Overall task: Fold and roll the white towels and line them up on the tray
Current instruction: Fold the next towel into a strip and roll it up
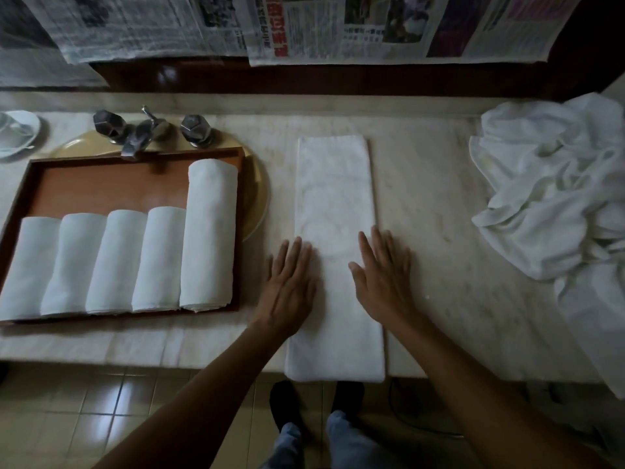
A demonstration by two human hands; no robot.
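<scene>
A white towel (pixel 334 204), folded into a long narrow strip, lies on the marble counter and runs from the front edge toward the back. My left hand (pixel 290 282) presses flat on its left edge with straight fingers. My right hand (pixel 384 272) lies flat on its right side. A brown wooden tray (pixel 101 184) at the left holds several rolled white towels (pixel 118 262) side by side, the rightmost roll (pixel 209 231) longer than the others.
A heap of loose white towels (pixel 554 198) lies at the counter's right end. Metal taps (pixel 142 133) and a yellowish basin rim sit behind the tray. A white cup and saucer (pixel 17 133) stand far left. Newspapers hang on the wall behind.
</scene>
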